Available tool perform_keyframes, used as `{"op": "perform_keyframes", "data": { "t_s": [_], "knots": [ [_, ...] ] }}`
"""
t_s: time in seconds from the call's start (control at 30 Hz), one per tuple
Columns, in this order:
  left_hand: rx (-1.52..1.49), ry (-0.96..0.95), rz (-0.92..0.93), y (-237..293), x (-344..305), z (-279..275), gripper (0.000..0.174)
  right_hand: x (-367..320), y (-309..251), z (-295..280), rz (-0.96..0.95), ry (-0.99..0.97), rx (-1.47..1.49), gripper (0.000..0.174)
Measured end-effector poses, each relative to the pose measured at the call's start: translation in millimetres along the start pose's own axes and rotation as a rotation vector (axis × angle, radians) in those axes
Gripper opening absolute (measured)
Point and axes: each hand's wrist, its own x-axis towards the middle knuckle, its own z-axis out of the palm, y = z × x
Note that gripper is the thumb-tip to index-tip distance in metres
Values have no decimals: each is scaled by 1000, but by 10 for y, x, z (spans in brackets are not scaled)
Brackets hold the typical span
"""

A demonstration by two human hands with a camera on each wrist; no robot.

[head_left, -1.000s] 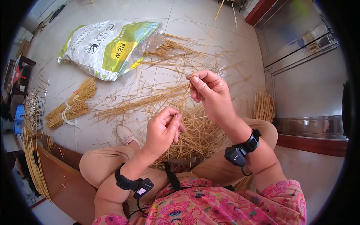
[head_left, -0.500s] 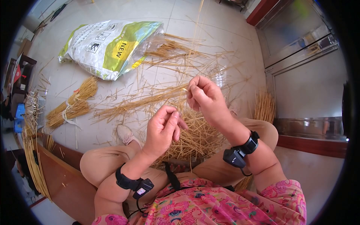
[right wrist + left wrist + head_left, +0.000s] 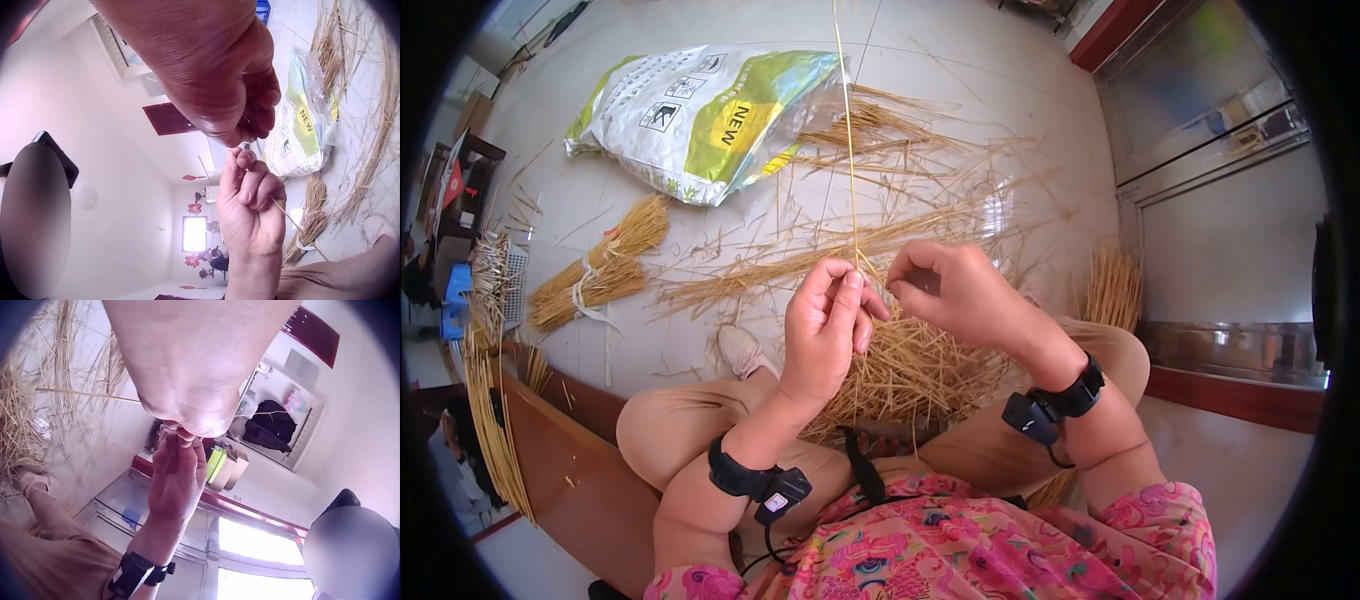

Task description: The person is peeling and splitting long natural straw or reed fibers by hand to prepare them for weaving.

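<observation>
A long thin straw stalk (image 3: 847,130) runs up from the fingertips of both hands in the head view. The left hand (image 3: 822,325) pinches it between thumb and curled fingers; in the right wrist view a stalk (image 3: 300,230) also sticks out below the left hand (image 3: 253,212). Close beside it, the right hand (image 3: 968,300) has thumb and fingers bent together near the stalk's lower end. In the left wrist view the right hand (image 3: 178,484) meets the left at the fingertips; what lies between its fingers is hidden. Under the hands is a heap of straw (image 3: 920,370).
A white and green sack (image 3: 700,120) with straw at its mouth lies on the floor. Left of the hands is a tied straw bundle (image 3: 600,270); loose stalks (image 3: 750,285) are scattered around. A metal cabinet (image 3: 1230,260) and upright straw (image 3: 1112,290) stand at the right.
The right hand has moved down and left to the left hand, turning palm-down. The stalk has swung left and now stands over the left hand, which pinches it.
</observation>
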Motion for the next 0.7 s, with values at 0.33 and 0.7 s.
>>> {"op": "perform_keyframes", "data": {
  "t_s": [0.33,0.7],
  "knots": [
    [217,-62,82,-40,-60,29,7,37,99,65,-102,115,293,13],
    [432,48,181,-72,-63,45,6,1,60,166,-81,182,278,8]
  ]
}}
